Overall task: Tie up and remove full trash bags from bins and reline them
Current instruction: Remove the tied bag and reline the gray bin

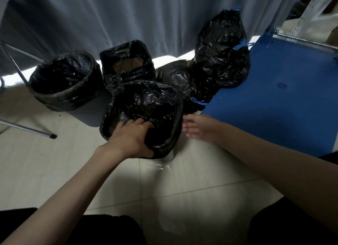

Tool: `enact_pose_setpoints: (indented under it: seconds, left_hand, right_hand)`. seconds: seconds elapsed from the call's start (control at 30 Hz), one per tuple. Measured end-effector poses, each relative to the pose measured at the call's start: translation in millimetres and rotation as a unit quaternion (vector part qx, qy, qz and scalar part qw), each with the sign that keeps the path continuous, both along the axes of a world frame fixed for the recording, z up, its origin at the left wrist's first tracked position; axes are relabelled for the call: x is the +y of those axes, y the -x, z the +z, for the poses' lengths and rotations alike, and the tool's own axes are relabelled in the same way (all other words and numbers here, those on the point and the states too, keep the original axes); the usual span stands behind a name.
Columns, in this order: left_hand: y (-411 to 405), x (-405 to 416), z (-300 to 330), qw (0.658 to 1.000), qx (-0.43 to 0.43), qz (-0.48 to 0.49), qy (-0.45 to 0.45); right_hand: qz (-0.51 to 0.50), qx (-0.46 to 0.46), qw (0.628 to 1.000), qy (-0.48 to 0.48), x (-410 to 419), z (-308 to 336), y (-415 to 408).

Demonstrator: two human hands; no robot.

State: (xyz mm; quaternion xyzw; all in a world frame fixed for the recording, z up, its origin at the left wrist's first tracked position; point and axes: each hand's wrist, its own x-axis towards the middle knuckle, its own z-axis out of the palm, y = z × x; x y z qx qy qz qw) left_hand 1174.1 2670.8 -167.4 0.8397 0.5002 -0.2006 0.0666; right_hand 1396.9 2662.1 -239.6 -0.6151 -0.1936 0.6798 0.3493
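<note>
The nearest bin stood on the floor between the hands, the left hand on its near rim, the right hand just beside its right side. Beyond the left hand stood two more lined bins, one far left, one directly behind. Beyond the right hand, tied bags lay piled against the curtain, a shelf board to their right.

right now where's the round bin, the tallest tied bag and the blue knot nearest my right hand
round bin (pixel 64 93): head view, on its front wall below the rim.
tallest tied bag (pixel 220 48): head view, on the middle of its crinkled black side.
blue knot (pixel 198 102): head view, on the knot's centre.
</note>
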Motion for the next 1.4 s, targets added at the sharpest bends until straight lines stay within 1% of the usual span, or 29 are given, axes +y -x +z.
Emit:
enact_pose_setpoints:
  seconds: [0.07, 0.1, 0.13, 0.2, 0.27, 0.3, 0.4, 0.43, 0.47, 0.5, 0.6, 0.63, 0.73, 0.83, 0.93, 1.0, 1.03, 1.07, 1.13, 1.2, 1.27, 1.33, 1.4]
  left_hand:
    - [-15, -4, -3, 0.99, -0.133, 0.032, 0.045]
    - [-22, -7, -6, 0.981, -0.184, 0.043, 0.044]
    - [-27, -10, -10, 0.974, -0.219, 0.046, 0.031]
    - [-32, -15, -13, 0.97, -0.241, 0.038, 0.003]
    - [-31, -15, -10, 0.974, -0.225, 0.036, 0.013]
    - [-29, -13, -7, 0.979, -0.198, 0.034, 0.028]
    - [-21, -8, 1, 0.995, -0.079, 0.017, 0.057]
    - [-18, -7, 1, 0.996, -0.06, 0.021, 0.064]
    - [-15, -7, 0, 0.995, -0.058, 0.031, 0.07]
    - [-14, -7, -2, 0.994, -0.075, 0.041, 0.072]
    - [-18, -9, -14, 0.977, -0.197, 0.049, 0.063]
    - [-20, -10, -18, 0.972, -0.222, 0.046, 0.052]
    - [-24, -11, -21, 0.974, -0.224, 0.031, 0.018]
    - [-21, -9, -19, 0.977, -0.209, 0.025, 0.02]
    - [-19, -7, -16, 0.98, -0.197, 0.02, 0.023]
    - [-17, -8, -15, 0.981, -0.192, 0.02, 0.031]
    - [-16, -8, -14, 0.981, -0.189, 0.018, 0.034]
    - [-14, -7, -14, 0.982, -0.184, 0.017, 0.037]
    - [-10, -5, -14, 0.984, -0.173, 0.017, 0.043]
    - [-7, -4, -13, 0.985, -0.166, 0.02, 0.045]
    - [-6, -3, -11, 0.986, -0.161, 0.021, 0.047]
    - [-6, -3, -9, 0.987, -0.153, 0.019, 0.048]
    - [-4, -3, -7, 0.988, -0.143, 0.014, 0.053]
  right_hand:
    - [0.018, 0.009, 1.0, -0.005, 0, -2, 6]
    - [0.025, 0.015, 1.0, -0.01, -1, -1, 9]
    - [0.026, 0.016, 0.999, -0.015, -1, -2, 11]
    - [0.009, 0.008, 1.0, -0.028, 0, -3, 15]
    - [-0.013, -0.02, 0.998, -0.049, 1, -5, 14]
    - [-0.02, -0.033, 0.997, -0.061, 2, -5, 13]
    - [-0.023, -0.071, 0.993, -0.093, 0, -4, 9]
    - [-0.029, -0.076, 0.992, -0.102, -1, -3, 9]
    - [-0.037, -0.08, 0.99, -0.109, -2, -3, 9]
    - [-0.049, -0.082, 0.989, -0.116, -2, -1, 10]
    - [-0.076, -0.105, 0.981, -0.141, -1, 0, 13]
    - [-0.079, -0.122, 0.979, -0.145, 0, 0, 13]
    - [-0.076, -0.171, 0.971, -0.148, 3, -3, 13]
    - [-0.07, -0.193, 0.97, -0.133, 5, -4, 13]
    - [0.01, -0.226, 0.972, -0.061, 0, -8, 8]
    - [0.038, -0.19, 0.981, -0.001, -5, -13, 7]
    - [0.021, -0.164, 0.986, 0.009, -6, -15, 8]
    - [-0.011, -0.14, 0.99, 0.003, -5, -16, 8]
    - [-0.072, -0.1, 0.992, -0.038, 1, -15, 5]
    - [-0.1, -0.054, 0.991, -0.076, 5, -8, 1]
    - [-0.087, -0.033, 0.991, -0.1, 6, -6, 0]
    - [-0.059, -0.031, 0.992, -0.108, 7, -7, 0]
    - [-0.066, -0.032, 0.995, -0.073, 9, -12, -1]
